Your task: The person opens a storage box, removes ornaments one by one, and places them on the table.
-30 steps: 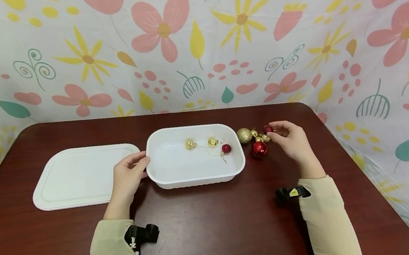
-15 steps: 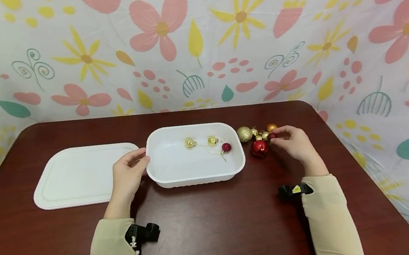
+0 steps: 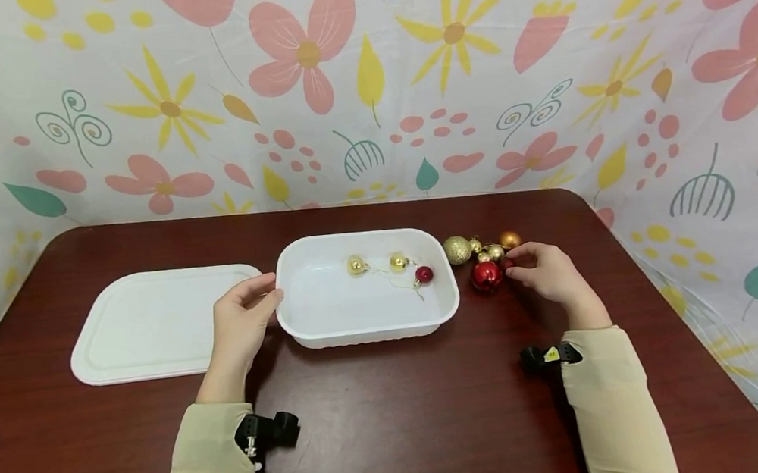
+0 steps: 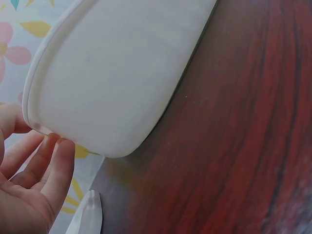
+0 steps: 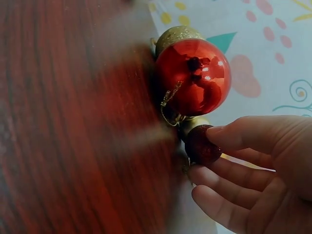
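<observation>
A white rectangular plastic container (image 3: 331, 313) stands mid-table with two small gold baubles (image 3: 398, 262) and a small red bauble (image 3: 424, 274) inside. At its left end my left hand (image 3: 240, 330) holds the rim, the thumb near the top edge and the fingers against the outside in the left wrist view. To the container's right, my right hand (image 3: 550, 277) pinches a small dark red glittery bauble (image 5: 201, 145) between thumb and fingers. Close beside that lie a large shiny red bauble (image 3: 486, 276), a gold glitter bauble (image 3: 457, 249), an orange-gold bauble (image 3: 509, 239) and several smaller gold ones.
A white lid (image 3: 148, 327) lies flat on the dark wooden table (image 3: 398, 433), left of the container. Behind the table hangs a flower-patterned cloth (image 3: 366, 101). Black camera mounts (image 3: 267, 431) sit on both wrists.
My right hand has drawn the small dark red bauble toward me and slightly right, uncovering the orange-gold bauble behind. My left hand stays at the container; the head view shifts slightly.
</observation>
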{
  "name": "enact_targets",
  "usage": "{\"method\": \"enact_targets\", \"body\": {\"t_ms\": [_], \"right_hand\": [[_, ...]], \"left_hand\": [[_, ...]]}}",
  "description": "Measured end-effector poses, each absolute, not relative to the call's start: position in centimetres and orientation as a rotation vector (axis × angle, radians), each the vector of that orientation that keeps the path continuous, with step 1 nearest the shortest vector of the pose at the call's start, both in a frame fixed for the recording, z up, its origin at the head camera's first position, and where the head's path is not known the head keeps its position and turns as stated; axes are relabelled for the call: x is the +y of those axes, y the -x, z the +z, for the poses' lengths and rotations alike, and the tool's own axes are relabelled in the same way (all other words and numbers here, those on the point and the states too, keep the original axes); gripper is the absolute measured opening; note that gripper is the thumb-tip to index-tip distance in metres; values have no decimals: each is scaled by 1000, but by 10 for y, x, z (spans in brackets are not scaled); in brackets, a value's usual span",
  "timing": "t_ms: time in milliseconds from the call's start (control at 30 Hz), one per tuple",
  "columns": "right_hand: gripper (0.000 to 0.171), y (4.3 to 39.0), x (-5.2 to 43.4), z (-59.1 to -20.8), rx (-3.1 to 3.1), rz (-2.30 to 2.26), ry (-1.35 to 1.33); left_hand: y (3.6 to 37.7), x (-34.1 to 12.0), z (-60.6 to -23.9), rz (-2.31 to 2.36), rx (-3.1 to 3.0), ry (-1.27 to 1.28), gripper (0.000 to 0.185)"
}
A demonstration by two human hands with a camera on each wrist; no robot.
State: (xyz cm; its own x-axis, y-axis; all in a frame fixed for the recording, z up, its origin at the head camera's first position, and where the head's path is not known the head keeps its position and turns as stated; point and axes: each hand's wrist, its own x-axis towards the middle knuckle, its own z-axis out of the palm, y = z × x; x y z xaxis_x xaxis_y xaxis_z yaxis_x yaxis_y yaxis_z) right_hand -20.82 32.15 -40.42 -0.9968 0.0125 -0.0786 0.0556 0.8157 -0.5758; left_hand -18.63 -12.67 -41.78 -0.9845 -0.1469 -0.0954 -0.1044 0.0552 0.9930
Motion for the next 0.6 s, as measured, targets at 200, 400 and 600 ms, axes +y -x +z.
{"method": "enact_targets", "body": {"t_ms": [200,400,600], "right_hand": [[32,208,321,-404,2933,-904,-53],[34,207,319,-399,2969,-836,-43],[34,203,316,-390,3035,-790,-26]], "left_hand": [[187,-128,-417,-2123,-2258,-259,32],[187,-127,-417,-2131,-2259,-263,32],[186,-126,-416,-2124,-2269,-252,33]]}}
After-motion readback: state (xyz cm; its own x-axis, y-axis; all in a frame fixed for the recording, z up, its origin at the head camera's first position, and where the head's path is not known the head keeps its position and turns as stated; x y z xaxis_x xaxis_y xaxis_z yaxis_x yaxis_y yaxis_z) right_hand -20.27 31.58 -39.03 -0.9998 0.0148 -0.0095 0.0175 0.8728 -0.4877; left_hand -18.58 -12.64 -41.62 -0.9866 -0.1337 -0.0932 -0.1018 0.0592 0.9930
